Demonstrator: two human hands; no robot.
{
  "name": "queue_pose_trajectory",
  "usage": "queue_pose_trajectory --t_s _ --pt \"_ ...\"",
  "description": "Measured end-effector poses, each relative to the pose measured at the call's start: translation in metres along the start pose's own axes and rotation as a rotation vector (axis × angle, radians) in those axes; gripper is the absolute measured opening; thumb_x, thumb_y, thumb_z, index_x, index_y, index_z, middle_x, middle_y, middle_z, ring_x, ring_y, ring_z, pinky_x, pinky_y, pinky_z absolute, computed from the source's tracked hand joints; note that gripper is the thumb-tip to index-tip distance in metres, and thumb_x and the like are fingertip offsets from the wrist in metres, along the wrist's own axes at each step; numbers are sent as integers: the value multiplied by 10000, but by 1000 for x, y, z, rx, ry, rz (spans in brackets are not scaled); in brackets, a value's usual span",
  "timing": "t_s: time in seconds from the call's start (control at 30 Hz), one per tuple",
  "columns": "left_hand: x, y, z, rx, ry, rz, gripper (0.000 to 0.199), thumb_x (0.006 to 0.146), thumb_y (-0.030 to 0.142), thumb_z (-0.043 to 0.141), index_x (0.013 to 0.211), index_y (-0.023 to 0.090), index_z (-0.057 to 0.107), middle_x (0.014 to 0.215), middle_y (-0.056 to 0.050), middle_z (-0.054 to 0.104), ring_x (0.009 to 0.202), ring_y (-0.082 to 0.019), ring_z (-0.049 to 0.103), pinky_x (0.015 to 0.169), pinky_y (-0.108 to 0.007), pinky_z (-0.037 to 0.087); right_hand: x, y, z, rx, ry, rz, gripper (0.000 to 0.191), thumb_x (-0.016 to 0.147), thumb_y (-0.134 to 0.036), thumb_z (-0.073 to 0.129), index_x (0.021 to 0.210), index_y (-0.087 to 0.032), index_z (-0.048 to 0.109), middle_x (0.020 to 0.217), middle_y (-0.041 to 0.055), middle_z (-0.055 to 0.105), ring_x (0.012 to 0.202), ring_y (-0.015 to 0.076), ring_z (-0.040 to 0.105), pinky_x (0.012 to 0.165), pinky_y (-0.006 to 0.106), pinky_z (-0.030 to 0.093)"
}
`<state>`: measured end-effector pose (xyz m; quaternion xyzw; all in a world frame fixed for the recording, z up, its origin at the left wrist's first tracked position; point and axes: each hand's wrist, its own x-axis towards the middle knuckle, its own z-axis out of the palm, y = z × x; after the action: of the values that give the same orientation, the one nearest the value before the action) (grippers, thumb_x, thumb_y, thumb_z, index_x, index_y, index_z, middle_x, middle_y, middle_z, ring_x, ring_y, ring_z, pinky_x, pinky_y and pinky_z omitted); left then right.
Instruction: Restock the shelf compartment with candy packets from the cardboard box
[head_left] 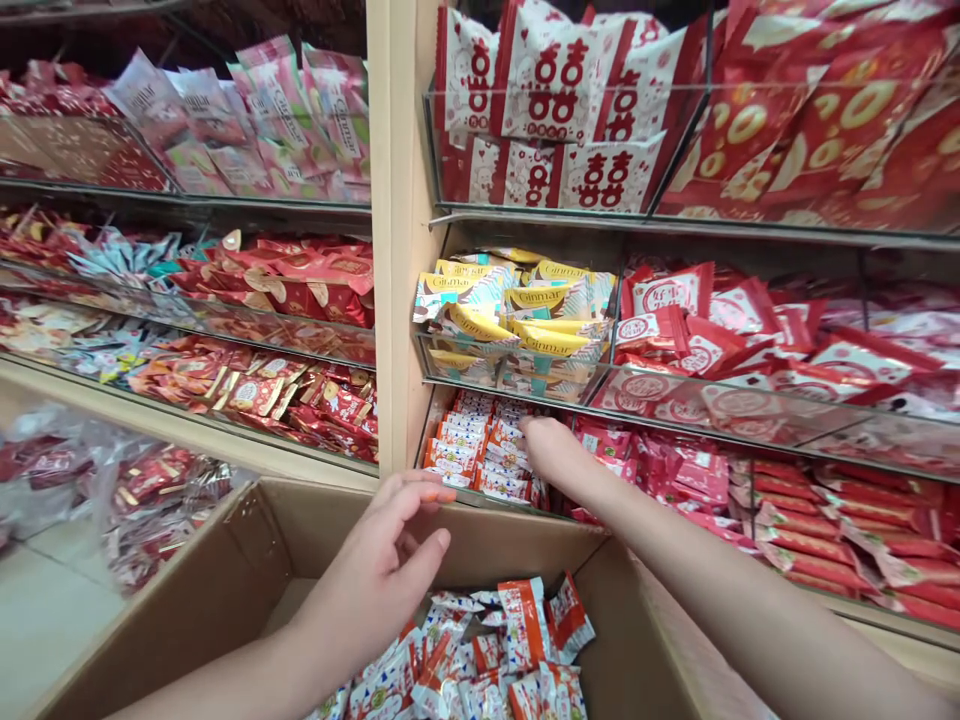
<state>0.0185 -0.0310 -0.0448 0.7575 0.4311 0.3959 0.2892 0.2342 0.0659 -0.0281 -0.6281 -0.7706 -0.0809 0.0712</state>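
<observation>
My left hand [394,545] hovers over the near side of the cardboard box [322,515], thumb apart from the bent fingers, holding nothing. Inside the box lies a loose heap of small white, orange and blue snack packets [465,665]. Reaching over the box, my right hand [551,450] is in the bottom shelf compartment, at the right side of rows of matching snack packets [457,440]. Its fingers are curled and mostly hidden, so whatever they hold, if anything, does not show.
Yellow Ginmar packets [544,310] fill the compartment above, behind a clear shelf lip. Pink packets [690,470] lie right of my right hand. A wooden upright [391,230] divides the shelves. Plastic bags of red packets [157,500] stand on the floor at left.
</observation>
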Motion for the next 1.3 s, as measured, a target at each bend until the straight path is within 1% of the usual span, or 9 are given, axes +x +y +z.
queue_pose_trajectory --t_s 0.17,0.3,0.43,0.7,0.97,1.03,1.13,1.23,1.3 --pt "-8 5 2 86 -103 29 222 806 173 406 992 242 505 1195 -50 401 840 -141 531 696 -273 479 16 -3 17 -39 -42 7 258 725 5 418 867 -78 617 914 173 644 855 224 614 701 256 415" --pt "-11 6 4 121 -134 61 232 796 147 417 981 258 504 1195 -45 405 1011 -193 482 725 -286 492 17 -4 22 -68 -60 18 258 726 -15 436 904 -64 616 926 182 640 869 232 617 725 269 433" --pt "-11 2 6 118 -173 69 255 804 125 392 1000 263 481 1215 -44 380 1056 -185 461 663 -243 509 22 -3 29 -75 -98 37 214 739 -61 471 890 -74 622 906 174 649 832 218 629 696 252 451" --pt "-12 -5 9 263 -239 159 289 791 88 401 1012 253 485 1227 -52 390 1167 -196 395 942 -361 384 32 -2 33 -96 -113 33 212 729 -47 491 869 -79 647 899 168 658 838 216 629 715 248 453" --pt "-18 -11 13 297 -295 223 321 774 68 403 1026 252 481 1255 -60 371 1215 -195 344 974 -351 349 21 -9 16 -79 -23 39 215 767 -145 505 903 -51 643 894 211 636 849 279 611 715 339 449" --pt "-17 -12 14 301 -310 222 323 775 66 403 1027 252 480 1252 -61 373 1214 -193 344 977 -352 345 18 -16 11 -54 35 -5 252 812 -188 456 955 -56 616 963 220 611 916 286 582 763 363 425" --pt "-16 -12 15 306 -326 221 315 779 69 403 1023 253 481 1251 -63 372 1211 -194 345 974 -353 347 20 -29 10 21 49 -158 259 841 -276 443 982 -122 597 997 146 614 967 219 554 824 293 385" --pt "-17 -11 15 312 -352 219 304 777 67 406 1004 252 489 1238 -62 382 1197 -193 360 966 -351 353 27 -41 20 90 -6 -264 261 788 -335 524 966 -159 596 932 84 642 880 178 581 729 227 398" --pt "-17 -12 15 317 -376 222 307 768 61 414 994 253 492 1227 -58 390 1188 -192 367 958 -346 360 34 -45 27 113 -36 -278 215 752 -269 554 924 -152 607 881 76 652 808 172 592 657 216 394"
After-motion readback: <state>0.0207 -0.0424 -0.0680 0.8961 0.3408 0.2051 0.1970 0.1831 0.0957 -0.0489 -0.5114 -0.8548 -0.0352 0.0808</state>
